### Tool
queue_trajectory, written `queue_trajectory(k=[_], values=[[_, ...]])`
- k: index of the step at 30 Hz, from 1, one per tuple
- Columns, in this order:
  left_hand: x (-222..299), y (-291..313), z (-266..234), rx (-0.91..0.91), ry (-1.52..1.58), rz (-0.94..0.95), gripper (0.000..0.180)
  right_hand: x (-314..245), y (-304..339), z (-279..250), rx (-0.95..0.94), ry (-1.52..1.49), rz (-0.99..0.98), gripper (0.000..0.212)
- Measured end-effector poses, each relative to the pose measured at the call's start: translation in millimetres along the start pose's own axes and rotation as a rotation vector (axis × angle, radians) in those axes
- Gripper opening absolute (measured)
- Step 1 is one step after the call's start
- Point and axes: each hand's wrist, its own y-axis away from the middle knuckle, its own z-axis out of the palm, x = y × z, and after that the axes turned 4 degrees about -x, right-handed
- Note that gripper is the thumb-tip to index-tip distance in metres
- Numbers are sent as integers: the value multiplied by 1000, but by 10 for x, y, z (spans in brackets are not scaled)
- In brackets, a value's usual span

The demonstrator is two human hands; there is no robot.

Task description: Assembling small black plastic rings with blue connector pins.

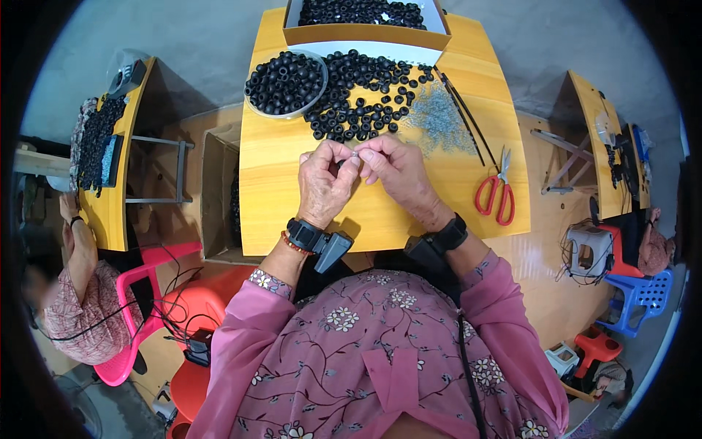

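the left hand and right hand meet fingertip to fingertip over the near middle of the desk, both pinching at a small shiny piece; its exact shape is too small to tell. a dark bit shows at the left fingers, though i cannot tell whether it is gripped. a slip of either thumb could drop the piece, and if it fell among the loose black beads just beyond, it would be hard to find. both wrists angle inward, forearms reaching in from the near side, fingers curled.

past the beads, a round bowl heaped with more sits far left. to the right lies a scattered silvery pile, easily brushed by a careless sweep of the right hand, then dark thin strips and red-handled scissors. a brown box of beads stands at the far edge.
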Motion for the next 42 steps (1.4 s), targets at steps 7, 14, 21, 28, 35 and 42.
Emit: queue_trajectory(k=[7,14,21,28,35,42], values=[[17,-8,-4,29,-105,151,12,-30,-29,-13,-12,-11,70,19],[-1,-5,34,57,-58,116,13,-34,20,-38,-34,-30,44,15],[-13,-2,51,79,-133,158,13,-86,46,-39,-14,119,-52,10],[78,13,31,56,-212,145,12,-104,29,-25,40,238,-128,8],[110,26,-4,-28,-218,145,11,-82,20,-46,29,38,38,14],[112,42,-26,-83,-208,181,10,-150,-3,-69,-20,26,184,25]])
